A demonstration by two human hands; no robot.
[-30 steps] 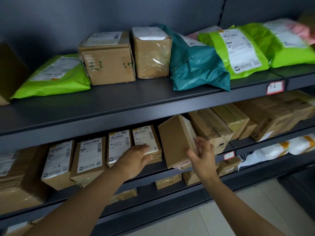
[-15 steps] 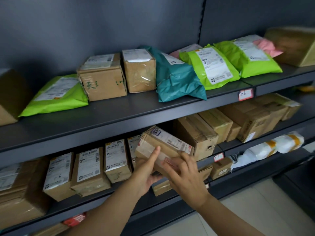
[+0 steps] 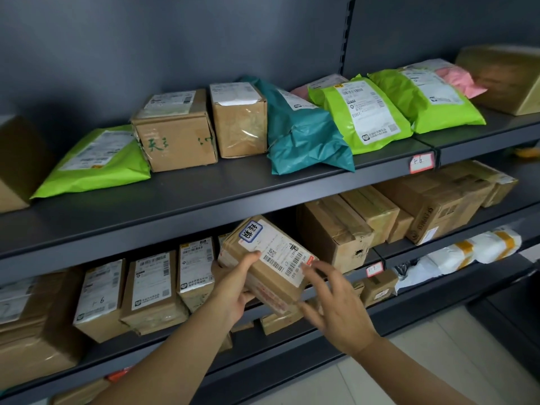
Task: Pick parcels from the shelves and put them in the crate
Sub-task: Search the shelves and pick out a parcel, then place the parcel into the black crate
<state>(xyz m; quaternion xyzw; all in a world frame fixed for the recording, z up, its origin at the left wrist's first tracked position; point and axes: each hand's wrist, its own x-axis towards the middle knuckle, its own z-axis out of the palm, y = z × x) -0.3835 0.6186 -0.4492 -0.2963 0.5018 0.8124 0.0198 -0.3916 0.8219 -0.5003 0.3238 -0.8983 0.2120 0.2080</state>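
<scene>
Box: I'm holding the brown box [image 3: 271, 264] clear of its row now, label facing up instead of standing on end.
Left: my left hand [image 3: 233, 290] is gripping its left end, off the neighbouring parcel.
Right: my right hand [image 3: 336, 305] is loosening, fingers spreading.

Brown parcel [image 3: 266, 280], white barcoded label [image 3: 280, 252]; teal bag [image 3: 304, 135], lime-green bag [image 3: 365, 118], grey shelf [image 3: 204, 197]

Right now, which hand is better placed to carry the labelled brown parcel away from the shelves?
Probably the left. The left hand grips the parcel, thumb on top, fingers underneath. The right hand is open, fingers spread by the parcel's corner, holding nothing. The crate is not in view.
</scene>
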